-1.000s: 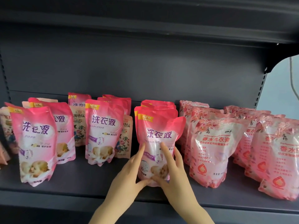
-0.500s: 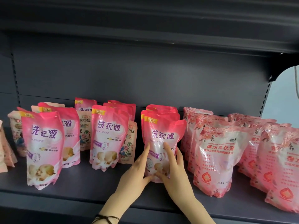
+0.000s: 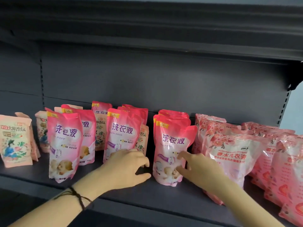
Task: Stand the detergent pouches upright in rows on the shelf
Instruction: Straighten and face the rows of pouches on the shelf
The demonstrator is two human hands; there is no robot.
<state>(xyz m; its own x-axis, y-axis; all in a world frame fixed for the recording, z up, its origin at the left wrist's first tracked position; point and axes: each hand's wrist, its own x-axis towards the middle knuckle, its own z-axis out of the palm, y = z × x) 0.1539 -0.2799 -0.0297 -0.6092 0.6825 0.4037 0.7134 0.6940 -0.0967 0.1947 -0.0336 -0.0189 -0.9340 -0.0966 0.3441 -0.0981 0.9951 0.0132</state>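
Observation:
Pink detergent pouches stand upright in rows on the dark shelf (image 3: 41, 178). My right hand (image 3: 199, 169) touches the lower right of the front pouch of the centre-right row (image 3: 171, 141) with its thumb and forefinger, fingers spread. My left hand (image 3: 126, 167) is apart from that pouch and rests against the lower part of the middle row's front pouch (image 3: 122, 131), fingers loosely bent and thumb pointing right. It hides that pouch's base. Another pink pouch (image 3: 64, 141) stands forward on the left.
Paler pink rose-print pouches (image 3: 232, 156) fill the right of the shelf, close against my right arm. Peach floral pouches (image 3: 14, 140) stand at the far left and behind the pink rows. The upper shelf (image 3: 147, 38) hangs low overhead. A bare strip runs along the shelf's front edge.
My left hand has left the centre-right pouch and moved left onto the middle row's front pouch. My right hand stays on the centre-right pouch. The view has shifted left.

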